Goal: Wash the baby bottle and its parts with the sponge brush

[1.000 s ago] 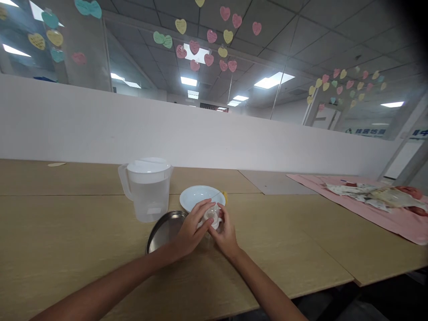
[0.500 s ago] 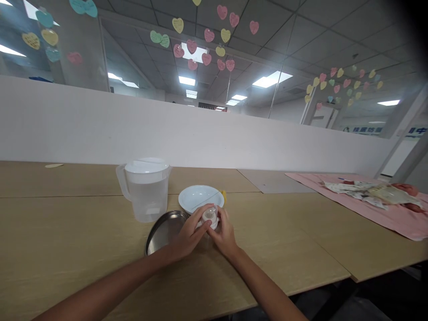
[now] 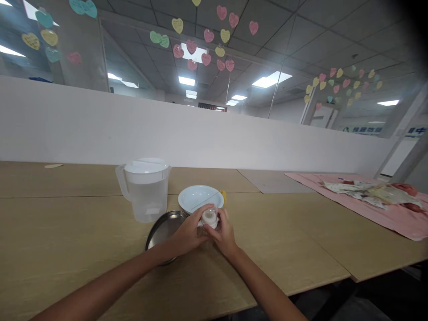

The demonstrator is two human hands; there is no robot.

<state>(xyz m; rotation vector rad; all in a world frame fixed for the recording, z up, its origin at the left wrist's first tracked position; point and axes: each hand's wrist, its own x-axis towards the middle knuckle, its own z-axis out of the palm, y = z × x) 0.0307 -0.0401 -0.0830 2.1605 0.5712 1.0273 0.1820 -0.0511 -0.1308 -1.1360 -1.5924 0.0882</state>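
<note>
Both hands meet over the table, holding a clear baby bottle (image 3: 210, 218) with a silicone teat and a white collar. My left hand (image 3: 189, 234) grips it from the left, and my right hand (image 3: 225, 235) holds it from the right. My fingers hide most of the bottle's body. A white plate (image 3: 197, 197) lies just behind my hands, and a small yellow object (image 3: 223, 197) sits at its right rim. A round steel dish (image 3: 164, 229) lies under my left wrist.
A clear plastic pitcher (image 3: 145, 196) with a white lid, holding water, stands left of the plate on the light wood table (image 3: 67, 223). Far right, a pink cloth (image 3: 394, 218) holds printed packets (image 3: 368, 191). A white partition runs along the table's back.
The bottle's teat and collar show more plainly between my hands, and my left hand sits slightly lower. The view has tilted a little since the oldest frame.
</note>
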